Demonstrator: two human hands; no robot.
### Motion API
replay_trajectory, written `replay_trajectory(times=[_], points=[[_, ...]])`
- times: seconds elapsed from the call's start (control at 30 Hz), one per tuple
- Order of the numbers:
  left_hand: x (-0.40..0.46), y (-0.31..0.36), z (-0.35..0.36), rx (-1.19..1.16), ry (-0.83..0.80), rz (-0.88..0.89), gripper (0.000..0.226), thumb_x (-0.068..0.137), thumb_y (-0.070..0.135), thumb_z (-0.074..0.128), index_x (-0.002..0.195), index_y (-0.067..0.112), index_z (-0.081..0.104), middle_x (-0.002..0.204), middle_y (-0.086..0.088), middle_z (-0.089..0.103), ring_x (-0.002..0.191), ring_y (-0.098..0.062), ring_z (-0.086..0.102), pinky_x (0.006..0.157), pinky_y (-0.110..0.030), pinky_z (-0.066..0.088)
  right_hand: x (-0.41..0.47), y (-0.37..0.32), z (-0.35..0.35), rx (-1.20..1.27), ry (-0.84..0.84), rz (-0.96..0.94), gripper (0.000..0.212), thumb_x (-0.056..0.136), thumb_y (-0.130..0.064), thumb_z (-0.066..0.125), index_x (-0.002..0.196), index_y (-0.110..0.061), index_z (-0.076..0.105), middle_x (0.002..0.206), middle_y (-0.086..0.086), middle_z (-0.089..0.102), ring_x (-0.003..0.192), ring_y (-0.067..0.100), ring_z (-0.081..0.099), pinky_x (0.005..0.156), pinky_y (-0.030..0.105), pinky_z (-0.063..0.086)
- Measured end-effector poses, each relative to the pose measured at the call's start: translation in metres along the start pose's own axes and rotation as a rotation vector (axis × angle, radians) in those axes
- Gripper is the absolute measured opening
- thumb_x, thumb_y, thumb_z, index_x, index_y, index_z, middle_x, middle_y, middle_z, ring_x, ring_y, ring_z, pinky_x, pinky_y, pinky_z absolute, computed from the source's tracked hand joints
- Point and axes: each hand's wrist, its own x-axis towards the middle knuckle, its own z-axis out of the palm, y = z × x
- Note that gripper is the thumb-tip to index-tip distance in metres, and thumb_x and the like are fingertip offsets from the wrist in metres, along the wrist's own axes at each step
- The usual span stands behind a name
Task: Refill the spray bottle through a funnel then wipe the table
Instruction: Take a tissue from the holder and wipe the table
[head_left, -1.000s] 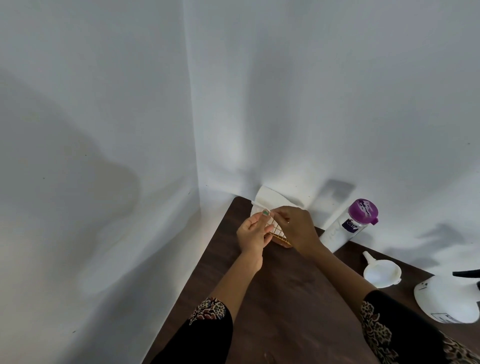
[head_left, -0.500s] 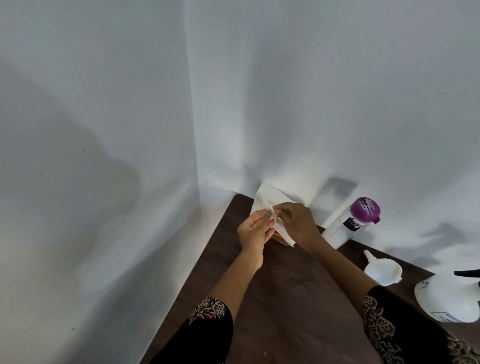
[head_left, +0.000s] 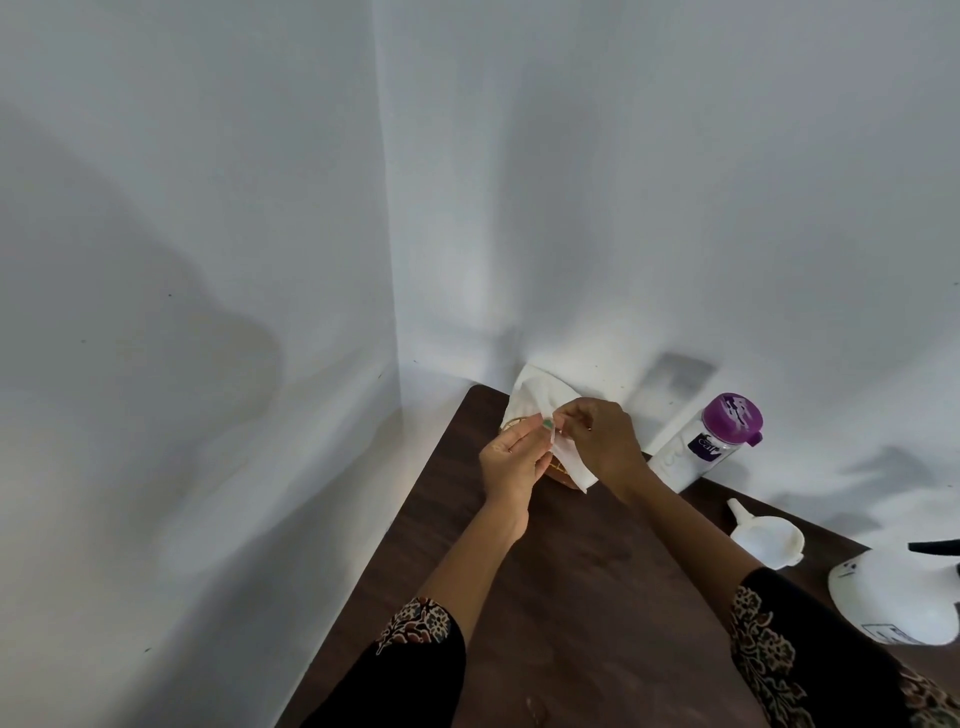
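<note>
While both forearms reach up the middle of the frame, the left hand (head_left: 511, 457) and right hand (head_left: 602, 441) pinch a thin white paper tissue (head_left: 563, 452) between fingertips above the dark wooden table (head_left: 597, 597). At right lie the white plastic funnel (head_left: 766, 538) and, at the frame's edge, the white spray bottle (head_left: 893, 597).

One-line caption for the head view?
Both hands, left and right, pinch a tissue at the table's far corner.
</note>
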Motion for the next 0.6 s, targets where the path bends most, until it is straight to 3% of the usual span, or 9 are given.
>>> replay_trajectory(times=[0.07,0.17,0.27,0.6], points=[[-0.002,-0.002,0.0,0.024,-0.034,0.008,0.031,0.079,0.006,0.073,0.11,0.006,0.069,0.107,-0.007,0.071,0.098,-0.017,0.069,0.084,-0.029,0.057,0.001,0.0,-0.001,0.022,0.008,0.02,0.012,0.09,-0.001,0.056,0.089,-0.002,0.068,0.079,-0.002,0.062,0.066,-0.004,0.053,0.058,-0.007,0.036],[-0.002,-0.005,-0.002,0.08,-0.039,0.037,0.034,0.078,0.002,0.073,0.111,0.008,0.068,0.107,-0.003,0.071,0.095,-0.011,0.069,0.074,-0.019,0.057,0.001,0.001,-0.001,0.023,0.013,0.04,0.014,0.09,-0.002,0.054,0.088,-0.005,0.068,0.078,-0.004,0.062,0.066,-0.005,0.053,0.057,-0.007,0.036],[-0.001,-0.007,-0.003,0.129,-0.032,0.065,0.035,0.079,0.0,0.072,0.113,0.005,0.066,0.105,-0.003,0.07,0.094,-0.01,0.068,0.076,-0.02,0.057,0.001,0.002,-0.001,0.036,0.005,0.048,0.014,0.091,-0.002,0.054,0.086,-0.006,0.066,0.078,-0.001,0.064,0.066,-0.004,0.055,0.058,-0.004,0.039],[0.001,-0.012,-0.001,0.131,0.074,0.142,0.022,0.077,0.002,0.074,0.098,-0.004,0.071,0.097,-0.02,0.072,0.086,-0.028,0.072,0.073,-0.031,0.06,-0.003,0.0,-0.005,0.024,0.002,0.044,0.013,0.09,-0.006,0.056,0.085,-0.005,0.068,0.076,-0.004,0.062,0.065,-0.004,0.055,0.055,-0.003,0.039]])
